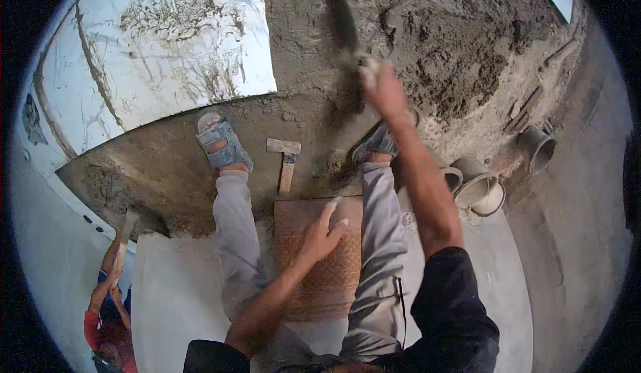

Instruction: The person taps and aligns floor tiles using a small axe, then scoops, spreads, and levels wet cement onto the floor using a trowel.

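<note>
My right hand [387,96] is closed around the handle of a trowel [342,19]. The trowel's blade lies over the wet grey-brown mortar [300,46], pointing away from me; whether it touches the mortar I cannot tell. My left hand [324,233] is empty, fingers apart, above a brown patterned slab [314,286] between my legs. Just beyond the slab a hammer [286,163] lies on the mortar between my sandalled feet. Past my left foot, a large white marbled tile [173,53] smeared with mortar borders the bed.
A heap of mortar [454,66] rises at the right. Several buckets [477,186] lie along the right edge, beside some wood scraps [524,109]. At lower left another person [110,326] in red grips a long-handled tool [122,246].
</note>
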`<action>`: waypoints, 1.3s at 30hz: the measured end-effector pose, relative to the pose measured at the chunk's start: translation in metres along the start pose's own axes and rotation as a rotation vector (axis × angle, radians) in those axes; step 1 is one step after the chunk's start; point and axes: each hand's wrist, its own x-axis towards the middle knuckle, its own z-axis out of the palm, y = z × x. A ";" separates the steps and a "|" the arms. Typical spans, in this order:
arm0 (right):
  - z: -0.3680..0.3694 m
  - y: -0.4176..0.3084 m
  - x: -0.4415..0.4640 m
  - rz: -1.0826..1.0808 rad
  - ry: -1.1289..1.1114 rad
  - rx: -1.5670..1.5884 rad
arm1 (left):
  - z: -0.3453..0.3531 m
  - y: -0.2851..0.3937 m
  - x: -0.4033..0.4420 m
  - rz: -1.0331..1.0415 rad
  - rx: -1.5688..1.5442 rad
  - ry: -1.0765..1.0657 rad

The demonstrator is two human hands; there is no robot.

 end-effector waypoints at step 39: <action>-0.112 0.195 0.008 0.143 0.462 0.127 | -0.003 0.021 0.012 0.065 0.076 -0.024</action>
